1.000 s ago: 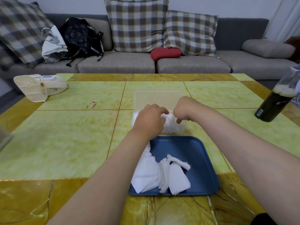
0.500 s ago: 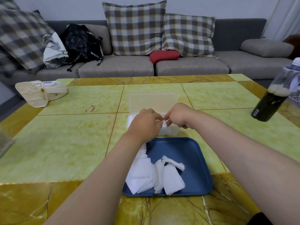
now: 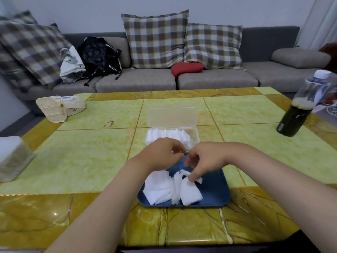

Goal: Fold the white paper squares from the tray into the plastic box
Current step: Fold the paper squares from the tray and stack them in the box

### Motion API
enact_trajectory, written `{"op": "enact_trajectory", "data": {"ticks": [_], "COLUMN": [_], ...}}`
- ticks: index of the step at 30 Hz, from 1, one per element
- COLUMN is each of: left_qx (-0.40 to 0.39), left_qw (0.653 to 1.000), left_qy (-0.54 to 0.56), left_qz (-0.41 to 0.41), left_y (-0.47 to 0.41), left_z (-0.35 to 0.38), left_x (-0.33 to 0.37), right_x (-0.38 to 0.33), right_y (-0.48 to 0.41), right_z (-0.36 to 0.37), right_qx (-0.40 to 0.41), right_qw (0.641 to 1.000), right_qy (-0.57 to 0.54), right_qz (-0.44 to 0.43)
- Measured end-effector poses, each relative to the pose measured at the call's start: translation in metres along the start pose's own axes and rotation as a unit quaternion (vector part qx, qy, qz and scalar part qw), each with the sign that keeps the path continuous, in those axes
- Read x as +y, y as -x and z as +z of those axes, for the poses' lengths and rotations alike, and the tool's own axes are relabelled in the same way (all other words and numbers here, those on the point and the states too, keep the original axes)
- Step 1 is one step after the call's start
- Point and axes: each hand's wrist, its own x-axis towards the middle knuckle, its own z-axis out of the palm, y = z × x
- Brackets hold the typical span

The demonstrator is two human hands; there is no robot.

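Note:
The clear plastic box (image 3: 193, 134) stands with its lid (image 3: 172, 116) tipped open behind it, and a row of folded white papers (image 3: 164, 135) fills its left and middle. Just in front lies the blue tray (image 3: 215, 194) with loose white paper squares (image 3: 157, 188) stacked at its left and a crumpled one (image 3: 190, 193) beside them. My left hand (image 3: 160, 156) hovers over the tray's far edge, fingers loosely curled, holding nothing I can make out. My right hand (image 3: 202, 161) reaches down into the tray, its fingertips touching the crumpled square, thumb apart.
A dark bottle (image 3: 293, 117) stands at the table's right edge. At the far left lies a small white fan (image 3: 58, 108), and a clear container (image 3: 12, 159) sits at the near left. Beyond the table is a sofa with plaid cushions (image 3: 155, 39).
Both hands have pulled back from the plastic box toward the tray. The folded paper they held stays in the box, and my right hand has dropped onto a square in the tray.

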Motion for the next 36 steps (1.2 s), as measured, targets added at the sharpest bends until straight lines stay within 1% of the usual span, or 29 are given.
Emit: {"op": "enact_trajectory", "data": {"ticks": [2,4,7,9,12,15,18,20,22,24,25,27,29,31,33,36], "left_qx": [-0.044,-0.078,-0.087,-0.072,-0.022,0.022,0.04,0.057,0.087,0.115,0.126,0.14,0.145,0.15,0.161,0.19], "left_qw": [0.999,0.997,0.995,0.994,0.986,0.952,0.916,0.903,0.896,0.889,0.886,0.883,0.881,0.882,0.888,0.892], "left_qy": [0.007,0.02,0.051,0.083,0.166,0.289,0.371,0.392,0.398,0.396,0.396,0.397,0.4,0.398,0.384,0.365], "left_qz": [-0.007,-0.017,-0.021,-0.018,-0.028,-0.095,-0.15,-0.165,-0.178,-0.197,-0.203,-0.209,-0.209,-0.205,-0.197,-0.185], "left_y": [0.006,0.012,0.017,0.017,0.015,0.011,0.011,0.012,0.013,0.015,0.016,0.019,0.021,0.023,0.022,0.02], "left_z": [0.002,0.004,0.006,0.006,0.005,0.002,-0.004,-0.006,-0.009,-0.013,-0.014,-0.017,-0.019,-0.02,-0.02,-0.018], "left_x": [0.002,0.003,0.003,0.003,0.004,0.006,0.003,0.001,-0.003,-0.008,-0.01,-0.014,-0.016,-0.018,-0.02,-0.021], "right_x": [-0.002,-0.002,0.0,0.003,0.007,0.006,0.002,-0.001,-0.003,-0.008,-0.012,-0.022,-0.028,-0.03,-0.028,-0.021], "right_y": [0.002,0.002,0.002,0.003,0.003,0.003,0.003,0.001,-0.001,0.0,0.002,0.008,0.01,0.007,0.002,-0.003], "right_z": [0.006,0.01,0.01,0.007,0.002,0.002,0.003,0.005,0.008,0.01,0.01,0.01,0.012,0.016,0.019,0.014], "right_qx": [-0.018,-0.008,0.026,0.061,0.102,0.124,0.139,0.15,0.169,0.173,0.159,0.102,0.044,0.011,0.017,0.05], "right_qw": [1.0,0.999,0.998,0.997,0.986,0.964,0.95,0.956,0.973,0.982,0.985,0.991,0.992,0.991,0.991,0.987], "right_qy": [0.013,0.028,0.029,-0.008,-0.132,-0.236,-0.28,-0.253,-0.16,-0.073,-0.049,-0.024,-0.009,0.003,-0.002,-0.09], "right_qz": [0.011,0.022,0.039,0.042,0.026,0.011,0.001,0.002,0.0,-0.017,-0.034,-0.084,-0.118,-0.131,-0.136,-0.121]}}
